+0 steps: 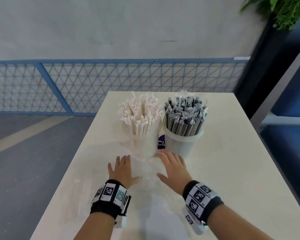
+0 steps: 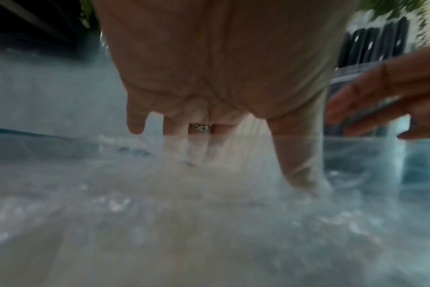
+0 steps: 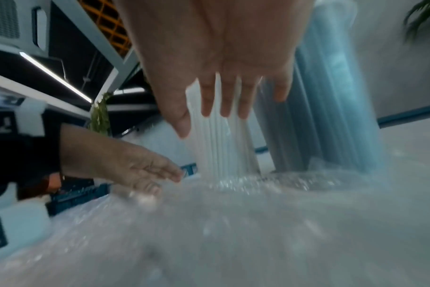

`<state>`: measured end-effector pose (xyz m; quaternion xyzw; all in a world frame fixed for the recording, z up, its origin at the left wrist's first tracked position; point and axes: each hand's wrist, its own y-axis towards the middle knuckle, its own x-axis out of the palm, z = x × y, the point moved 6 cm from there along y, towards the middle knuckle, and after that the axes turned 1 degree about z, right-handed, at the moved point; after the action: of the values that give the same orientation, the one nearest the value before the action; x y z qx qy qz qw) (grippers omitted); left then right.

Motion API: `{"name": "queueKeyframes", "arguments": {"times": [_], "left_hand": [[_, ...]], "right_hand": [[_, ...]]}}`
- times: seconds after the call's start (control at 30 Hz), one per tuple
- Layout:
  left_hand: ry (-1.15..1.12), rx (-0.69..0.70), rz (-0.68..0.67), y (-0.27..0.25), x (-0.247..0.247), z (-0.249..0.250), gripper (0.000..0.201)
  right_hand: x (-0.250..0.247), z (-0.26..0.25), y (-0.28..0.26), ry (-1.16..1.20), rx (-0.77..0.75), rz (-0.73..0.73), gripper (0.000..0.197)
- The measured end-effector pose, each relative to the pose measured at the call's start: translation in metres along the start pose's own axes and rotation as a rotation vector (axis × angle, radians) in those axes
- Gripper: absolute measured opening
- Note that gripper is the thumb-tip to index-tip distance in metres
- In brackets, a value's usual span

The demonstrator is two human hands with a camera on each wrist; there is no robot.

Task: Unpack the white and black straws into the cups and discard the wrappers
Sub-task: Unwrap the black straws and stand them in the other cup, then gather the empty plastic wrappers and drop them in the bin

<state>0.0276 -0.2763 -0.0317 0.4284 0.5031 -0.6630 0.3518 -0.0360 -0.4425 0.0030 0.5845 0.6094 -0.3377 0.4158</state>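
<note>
Fingers straight and spread, the left hand (image 1: 122, 170) and right hand (image 1: 173, 168) are lying over a clear wrapper (image 1: 145, 193) on the tabletop (image 1: 232, 170), fingertips pointing at two straw-filled cups (image 1: 182, 144) toward its far edge.

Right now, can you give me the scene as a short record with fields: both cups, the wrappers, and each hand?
left cup: clear cup packed with white straws, standing upright
right cup: clear cup packed with black straws, close beside the left cup
wrappers: clear plastic film lying on the table in front of the cups
left hand: left hand flat, fingers spread, on the film
right hand: right hand fingers straight, over the film; contact unclear
task state: straws in the cups, film not yet discarded
</note>
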Motion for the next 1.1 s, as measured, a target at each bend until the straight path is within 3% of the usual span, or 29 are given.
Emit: {"name": "queueKeyframes", "arguments": {"times": [0.07,0.17,0.23,0.3,0.37,0.47,0.57,0.63,0.67,0.77,0.83,0.87,0.97,1.03,1.07,1.1], "left_hand": [[0.000,-0.020,-0.031,0.003,0.006,-0.005,0.118],[0.044,0.002,-0.063,0.009,0.012,-0.010,0.132],[0.079,-0.005,-0.122,0.010,0.018,-0.012,0.129],[0.092,-0.026,-0.136,0.009,0.021,-0.011,0.107],[0.074,-0.004,-0.106,0.008,0.020,-0.008,0.073],[0.066,0.059,-0.047,0.005,0.021,-0.003,0.035],[0.070,0.182,0.055,-0.002,0.022,0.006,0.027],[0.070,0.348,0.168,-0.017,0.014,0.022,0.022],[0.081,0.458,0.293,-0.027,0.006,0.031,0.021],[0.090,0.614,0.568,-0.052,-0.012,0.040,0.042],[0.029,0.542,0.716,-0.064,-0.024,0.033,0.043],[-0.031,0.441,0.825,-0.071,-0.035,0.024,0.048],[-0.553,0.070,0.959,-0.087,-0.051,-0.025,0.088],[-0.987,-0.129,0.907,-0.088,-0.041,-0.058,0.117],[-1.224,-0.225,0.792,-0.083,-0.030,-0.070,0.123],[-1.472,-0.300,0.625,-0.077,-0.019,-0.073,0.116]], "right_hand": [[0.025,0.000,-0.005,-0.116,0.055,-0.287,0.073],[0.049,0.000,-0.015,-0.219,0.060,-0.508,0.082],[0.061,0.004,-0.024,-0.242,0.076,-0.608,0.081],[0.068,0.008,-0.032,-0.242,0.091,-0.661,0.077],[0.066,0.007,-0.035,-0.224,0.106,-0.638,0.076],[0.048,-0.001,-0.021,-0.151,0.136,-0.442,0.079],[0.031,-0.013,-0.006,-0.149,0.072,-0.311,0.087],[0.029,-0.018,-0.001,-0.135,0.048,-0.351,0.088],[0.030,-0.020,0.000,-0.104,0.059,-0.386,0.086],[0.030,-0.024,0.000,0.028,0.100,-0.400,0.052],[0.025,-0.026,-0.002,0.156,0.133,-0.325,0.023],[0.022,-0.026,-0.004,0.238,0.151,-0.272,0.014],[0.007,-0.025,-0.009,0.534,0.182,-0.119,0.008],[-0.003,-0.024,-0.013,0.692,0.182,-0.056,0.006],[-0.008,-0.023,-0.013,0.698,0.161,-0.030,0.005],[-0.012,-0.022,-0.014,0.679,0.132,-0.009,0.004]]}}
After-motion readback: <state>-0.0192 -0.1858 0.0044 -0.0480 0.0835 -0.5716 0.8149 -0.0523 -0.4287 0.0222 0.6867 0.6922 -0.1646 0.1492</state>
